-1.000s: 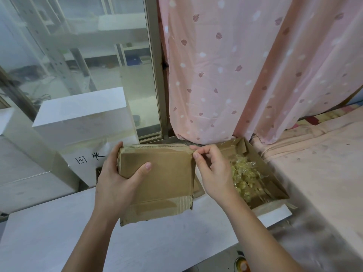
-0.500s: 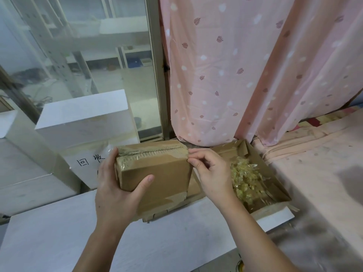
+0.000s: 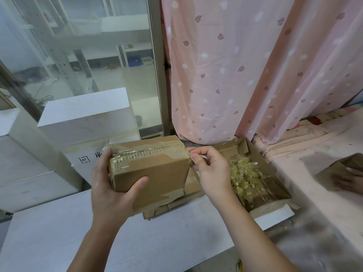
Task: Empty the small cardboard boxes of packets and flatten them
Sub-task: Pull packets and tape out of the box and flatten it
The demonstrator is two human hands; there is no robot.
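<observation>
The fingers point(image 3: 193, 158) of the right hand point(image 3: 211, 171) are curled, thumb and forefinger pinching a strip of clear tape point(image 3: 189, 154) at the top right corner of a small cardboard box point(image 3: 149, 167). The left hand point(image 3: 112, 191) grips that box from its left end, thumb lying across the front face and the other fingers wrapped behind. The box is sealed, held tilted above the white counter point(image 3: 59, 238), its top seam covered with wrinkled glossy tape. Behind the right hand lies an open cardboard tray point(image 3: 275, 185) holding a heap of small clear packets point(image 3: 245, 177) with yellowish contents. A flattened piece of cardboard point(image 3: 157, 211) lies under the held box. White foam boxes point(image 3: 86, 116) stand at left, and a pink patterned curtain point(image 3: 235, 75) hangs behind. At far right another person's hand point(image 3: 347, 179) rests on a brown box point(image 3: 334, 169).
</observation>
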